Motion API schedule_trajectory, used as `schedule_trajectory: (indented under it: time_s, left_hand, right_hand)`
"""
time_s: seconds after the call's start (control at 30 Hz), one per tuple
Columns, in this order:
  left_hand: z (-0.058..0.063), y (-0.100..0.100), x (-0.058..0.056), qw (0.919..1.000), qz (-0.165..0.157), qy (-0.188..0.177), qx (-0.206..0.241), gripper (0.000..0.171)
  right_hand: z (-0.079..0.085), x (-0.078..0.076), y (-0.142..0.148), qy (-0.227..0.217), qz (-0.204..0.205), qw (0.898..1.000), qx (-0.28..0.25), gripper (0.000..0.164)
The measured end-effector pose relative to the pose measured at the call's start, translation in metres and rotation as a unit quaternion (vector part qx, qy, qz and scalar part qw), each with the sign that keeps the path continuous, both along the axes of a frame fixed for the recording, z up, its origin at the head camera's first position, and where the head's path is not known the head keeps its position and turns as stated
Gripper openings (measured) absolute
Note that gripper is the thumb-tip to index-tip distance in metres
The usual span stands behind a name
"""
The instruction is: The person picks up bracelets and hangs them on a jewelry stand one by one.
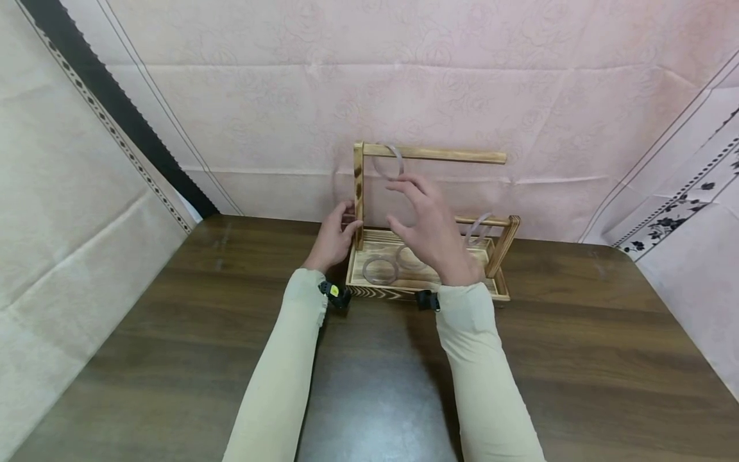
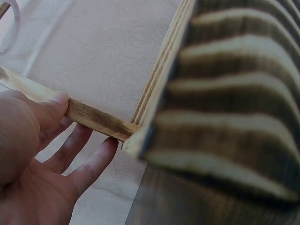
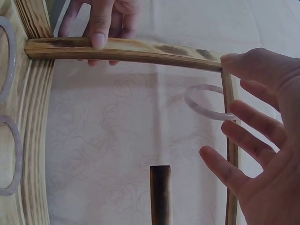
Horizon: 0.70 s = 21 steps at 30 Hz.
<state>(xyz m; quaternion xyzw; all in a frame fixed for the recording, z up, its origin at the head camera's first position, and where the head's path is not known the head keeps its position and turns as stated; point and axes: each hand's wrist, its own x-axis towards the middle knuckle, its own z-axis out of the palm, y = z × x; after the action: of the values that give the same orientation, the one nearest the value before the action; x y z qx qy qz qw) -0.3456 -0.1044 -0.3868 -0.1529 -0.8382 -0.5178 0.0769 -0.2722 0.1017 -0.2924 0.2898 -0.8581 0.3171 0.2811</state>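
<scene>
A wooden display stand has a tray base, a tall left post with a high bar, and a lower bar at its right. My left hand pinches the tall post, thumb on one side and fingers on the other. One pale lilac bangle hangs from the high bar close to the post. My right hand is just below that bangle with fingers spread and relaxed; whether a fingertip touches it I cannot tell. Two more bangles lie flat in the tray, the left bangle in plain view, the other partly behind my right hand.
On the lower bar at the right hangs at least one pale bangle. The stand is on a dark brown wooden table, near its back edge. Directly behind rises a pink patterned cloth; pale cloths flank both sides.
</scene>
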Motion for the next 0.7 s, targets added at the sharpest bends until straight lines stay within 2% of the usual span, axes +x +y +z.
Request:
schedule_trajectory:
  time_s: [0.37, 0.7]
  left_hand:
    - [-0.0010, -0.0002, -0.0005, 1.0000, 0.002, 0.001, -0.006, 0.044]
    - [0.0002, -0.0007, -0.0001, 1.0000, 0.001, -0.008, -0.003, 0.042]
  right_hand:
    - [-0.0053, 0.0023, -0.0001, 0.002, -0.010, 1.000, 0.026, 0.047]
    - [-0.0092, 0.0047, 0.0003, -0.060, -0.022, 0.996, 0.057, 0.051]
